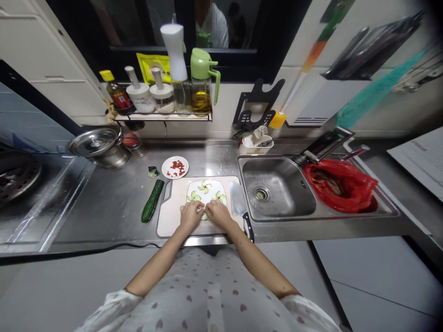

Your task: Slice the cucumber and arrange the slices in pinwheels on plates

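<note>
My left hand [190, 215] and my right hand [218, 213] meet over the near edge of a white square plate [196, 186]. Their fingertips are pinched together on thin green cucumber slices [205, 215], partly hidden by the fingers. Other curved cucumber slices [205, 186] lie on the plate in pinwheel shapes, with small red bits at the centres. The plate rests on a pale cutting board [169, 220]. A kitchen knife [237, 197] lies along the board's right side, its black handle toward me. Left of the board is a cut cucumber [152, 201].
A small round plate of red pieces [175, 167] and cucumber scraps [152, 172] sit behind the board. At right are the sink [280, 184] and a red plastic bag [341, 186]. A steel pot [104, 147] stands back left, below a shelf [162, 117] of seasonings.
</note>
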`<state>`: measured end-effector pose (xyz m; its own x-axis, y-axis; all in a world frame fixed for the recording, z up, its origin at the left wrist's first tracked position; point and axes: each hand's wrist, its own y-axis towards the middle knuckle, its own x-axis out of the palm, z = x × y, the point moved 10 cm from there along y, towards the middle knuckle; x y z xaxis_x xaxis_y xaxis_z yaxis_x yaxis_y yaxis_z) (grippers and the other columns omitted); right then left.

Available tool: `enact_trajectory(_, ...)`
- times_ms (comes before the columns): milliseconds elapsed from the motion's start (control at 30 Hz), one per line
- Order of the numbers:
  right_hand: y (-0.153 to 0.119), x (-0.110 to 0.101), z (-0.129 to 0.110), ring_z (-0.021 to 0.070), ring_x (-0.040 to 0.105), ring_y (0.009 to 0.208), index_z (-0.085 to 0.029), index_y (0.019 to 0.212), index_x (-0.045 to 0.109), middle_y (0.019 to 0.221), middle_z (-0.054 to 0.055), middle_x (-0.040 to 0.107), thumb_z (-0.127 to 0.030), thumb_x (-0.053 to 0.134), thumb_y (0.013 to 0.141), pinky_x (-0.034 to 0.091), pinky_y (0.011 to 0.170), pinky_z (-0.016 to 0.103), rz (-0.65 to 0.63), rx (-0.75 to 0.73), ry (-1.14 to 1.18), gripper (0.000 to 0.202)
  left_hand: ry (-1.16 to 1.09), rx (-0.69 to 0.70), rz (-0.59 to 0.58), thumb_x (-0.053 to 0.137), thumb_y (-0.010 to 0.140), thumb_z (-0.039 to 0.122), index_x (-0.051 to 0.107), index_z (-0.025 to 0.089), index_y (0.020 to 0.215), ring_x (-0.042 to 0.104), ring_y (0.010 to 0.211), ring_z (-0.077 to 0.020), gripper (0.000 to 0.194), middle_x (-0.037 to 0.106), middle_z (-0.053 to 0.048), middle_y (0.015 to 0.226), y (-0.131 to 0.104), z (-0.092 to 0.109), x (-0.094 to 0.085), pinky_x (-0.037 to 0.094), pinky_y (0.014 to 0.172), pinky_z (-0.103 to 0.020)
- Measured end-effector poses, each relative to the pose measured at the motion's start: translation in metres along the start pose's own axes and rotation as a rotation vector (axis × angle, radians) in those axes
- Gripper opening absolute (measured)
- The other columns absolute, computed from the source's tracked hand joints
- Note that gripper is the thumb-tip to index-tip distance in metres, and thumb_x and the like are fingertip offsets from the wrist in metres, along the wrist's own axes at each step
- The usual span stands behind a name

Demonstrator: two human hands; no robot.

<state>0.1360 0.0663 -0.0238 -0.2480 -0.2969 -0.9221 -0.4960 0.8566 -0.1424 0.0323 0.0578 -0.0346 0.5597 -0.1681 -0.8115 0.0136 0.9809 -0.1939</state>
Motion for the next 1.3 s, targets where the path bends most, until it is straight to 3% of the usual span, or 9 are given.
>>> enact_trajectory(233,0.0,0.003,0.001,0.0215,0.051,0.094,-0.018,0.089,0.066,0.091,0.008,0.062,-0.024,0.05,0.094,0.037,0.076,0.029,0.0,0.004,0.004,0.017,-0.012,-0.01,0.008,0.062,0.083,0.026,0.068,0.025,0.095,0.058,0.098,-0.0225,0.013,0.068,-0.003,0.094,0.0,-0.002,0.0,0.036,0.086,-0.036)
enact_trajectory(667,-0.006,-0.018,0.012,0.019,0.05,0.094,-0.019,0.09,0.064,0.093,0.006,0.062,-0.022,0.051,0.093,0.037,0.077,0.027,0.132,0.061,0.152,0.014,-0.079,-0.014,0.041,0.06,0.084,0.026,0.068,0.024,0.092,0.06,0.096,-0.022,0.012,0.069,-0.003,0.095,0.001,0.0,-0.009,0.036,0.086,-0.036)
enact_trajectory(1133,-0.016,-0.037,0.011,0.0181,0.052,0.082,-0.021,0.084,0.063,0.081,0.003,0.06,-0.019,0.051,0.09,0.039,0.077,0.028,0.315,0.016,0.334,0.014,-0.232,-0.067,0.274,0.059,0.083,0.031,0.069,0.025,0.092,0.061,0.089,-0.0188,0.015,0.07,-0.001,0.088,0.031,0.0,-0.054,0.039,0.084,-0.033)
enact_trajectory(1300,-0.018,-0.041,0.009,0.0187,0.052,0.081,-0.021,0.084,0.062,0.081,0.003,0.06,-0.02,0.049,0.091,0.04,0.076,0.029,0.329,0.002,0.385,0.015,-0.34,-0.125,0.389,0.058,0.083,0.034,0.069,0.024,0.095,0.062,0.082,-0.0172,0.019,0.07,0.0,0.085,0.049,-0.015,-0.071,0.041,0.08,-0.029)
